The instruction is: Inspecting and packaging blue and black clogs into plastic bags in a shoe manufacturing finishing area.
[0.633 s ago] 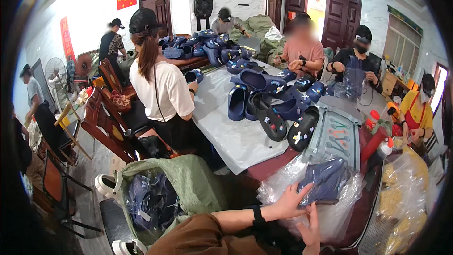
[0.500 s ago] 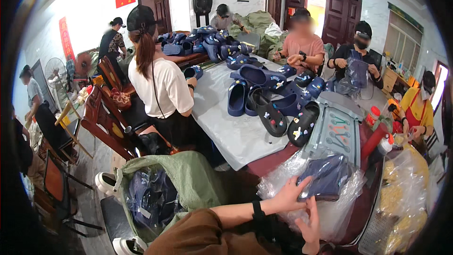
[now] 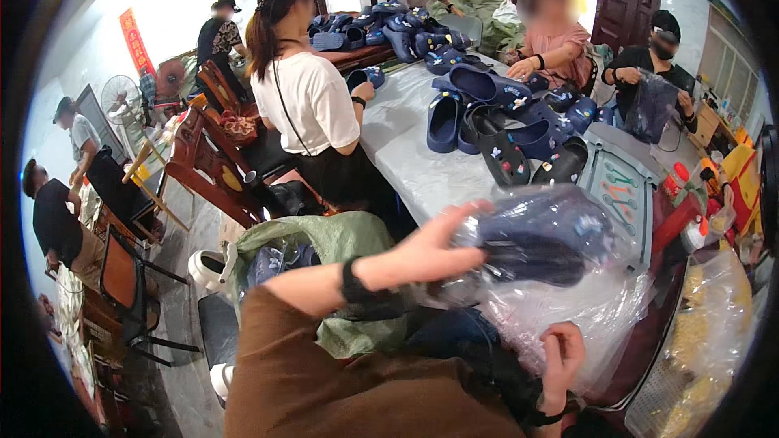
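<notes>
My left hand grips the left end of a clear plastic bag holding dark blue clogs, raised above the near table corner. Its fingers and thumb close around the plastic. Lower down, my right hand is half curled, thumb apart from the fingers, with nothing visible in it. It is beside a pile of clear plastic bags, which lies under the held one. To the left, a green woven sack stands open with bagged dark clogs inside, partly hidden by my left forearm.
Loose blue and black clogs crowd the white-covered table. A grey tray with charms sits beyond the bag. At right is a basket with yellow items in plastic. A person in white stands beside wooden chairs; others work around.
My left hand has lifted the bagged clogs up and away from the pile. My right hand has let go of the bag and drawn apart from it. The view has shifted left.
</notes>
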`<state>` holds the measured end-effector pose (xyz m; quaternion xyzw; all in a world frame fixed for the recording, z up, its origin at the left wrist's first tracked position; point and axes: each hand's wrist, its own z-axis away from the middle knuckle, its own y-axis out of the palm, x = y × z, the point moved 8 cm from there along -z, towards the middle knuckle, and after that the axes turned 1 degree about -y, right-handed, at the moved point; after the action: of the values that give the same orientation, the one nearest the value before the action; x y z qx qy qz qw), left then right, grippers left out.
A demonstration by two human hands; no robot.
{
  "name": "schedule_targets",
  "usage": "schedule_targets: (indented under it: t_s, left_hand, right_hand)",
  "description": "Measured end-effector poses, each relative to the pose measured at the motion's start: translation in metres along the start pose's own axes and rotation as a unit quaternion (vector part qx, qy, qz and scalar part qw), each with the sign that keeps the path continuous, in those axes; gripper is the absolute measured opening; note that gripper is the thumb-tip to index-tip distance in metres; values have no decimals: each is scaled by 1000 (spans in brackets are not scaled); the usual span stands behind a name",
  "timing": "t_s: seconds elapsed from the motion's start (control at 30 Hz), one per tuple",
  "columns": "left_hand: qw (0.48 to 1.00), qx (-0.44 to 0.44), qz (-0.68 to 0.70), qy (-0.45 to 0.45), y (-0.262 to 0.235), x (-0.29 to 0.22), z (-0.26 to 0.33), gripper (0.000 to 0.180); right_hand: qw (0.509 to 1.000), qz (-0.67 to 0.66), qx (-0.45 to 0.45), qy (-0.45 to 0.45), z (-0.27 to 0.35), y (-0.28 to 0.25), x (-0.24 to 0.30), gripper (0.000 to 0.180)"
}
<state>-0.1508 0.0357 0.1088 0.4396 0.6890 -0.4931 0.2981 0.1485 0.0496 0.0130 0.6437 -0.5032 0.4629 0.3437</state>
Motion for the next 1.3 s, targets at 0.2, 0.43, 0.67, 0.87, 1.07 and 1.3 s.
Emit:
schedule_targets:
  t_s: [0.2,0.43,0.67,0.87,1.07,1.3]
  left_hand:
    - [976,-143,46,-157,-160,-49,94,76]
    - [866,-416,260,-99,-260,-84,258,70]
    - [871,-307,-42,-380,-299,-46,357,65]
    - [897,-21,-219,-384,-230,10,304,64]
    - [913,48,-323,-243,-136,77,253,73]
    - [828,163,-476,-247,-62,172,263,91]
  right_hand:
    - [953,101,283,-46,-25,94,27,17]
    - [790,124,490,-348,-11,241,59,44]
    - [578,289,673,-360,82,338,-34,55]
    - [660,317,546,-408,29,309,-30,10]
    - [736,182,459,-463,35,275,50,12]
    - [737,152,463,-468,38,261,60,7]
